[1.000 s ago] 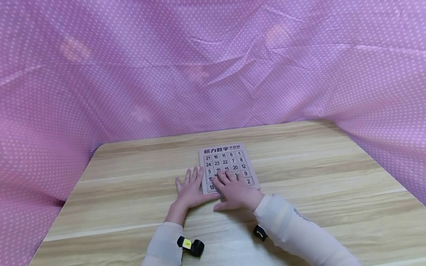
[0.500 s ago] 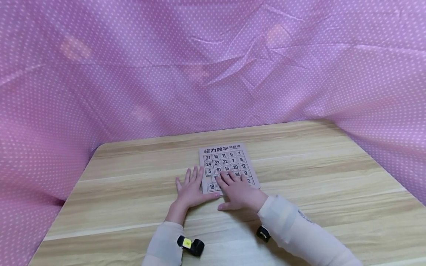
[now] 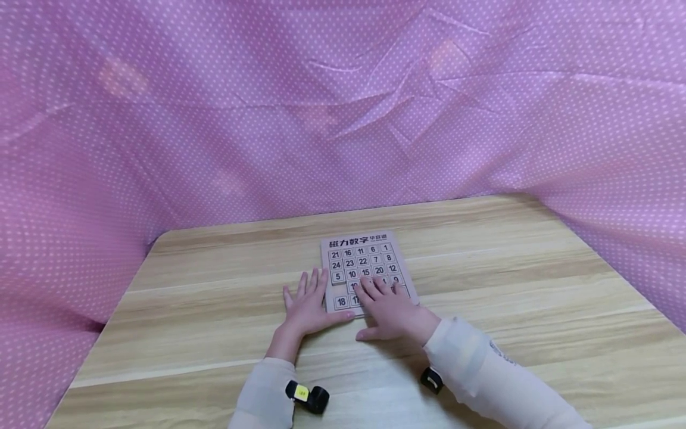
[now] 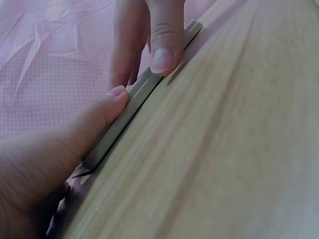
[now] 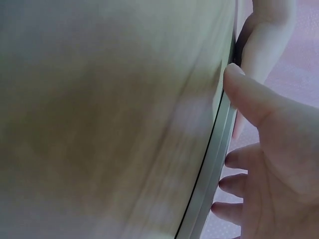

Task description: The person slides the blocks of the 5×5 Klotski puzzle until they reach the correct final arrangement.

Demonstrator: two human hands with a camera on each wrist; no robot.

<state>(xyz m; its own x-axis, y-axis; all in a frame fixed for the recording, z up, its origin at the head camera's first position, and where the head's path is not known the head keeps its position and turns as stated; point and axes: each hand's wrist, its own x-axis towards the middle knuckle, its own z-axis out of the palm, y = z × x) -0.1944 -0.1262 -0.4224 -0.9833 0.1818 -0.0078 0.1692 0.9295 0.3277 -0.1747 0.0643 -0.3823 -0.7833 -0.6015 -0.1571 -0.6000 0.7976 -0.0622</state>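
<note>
A flat number sliding puzzle [image 3: 403, 268] with square numbered tiles lies on the table in the head view. Along its left edge rest the fingers of my left hand [image 3: 305, 310], spread and straight, with the thumb along the near edge. My right hand [image 3: 391, 313] covers the lower right tiles, its fingertips touching the fourth row. A gap shows at that row's left end, beside tile 19 [image 3: 353, 286]. In the left wrist view, the left thumb [image 4: 99, 112] touches the puzzle's side [image 4: 112, 137]. The right wrist view shows the right fingertips [image 5: 233, 185] at the puzzle's edge.
The wooden table [image 3: 187, 310] extends around the puzzle on all sides. Pink dotted cloth [image 3: 343, 119] hangs behind it and at both sides. A black wrist camera [image 3: 318, 399] sits at the left sleeve, and another black device [image 3: 431, 380] at the right one.
My right hand has moved a little to the right. Tile 19 has slid right with it, opening the gap at the row's left end. My left hand has stayed in place.
</note>
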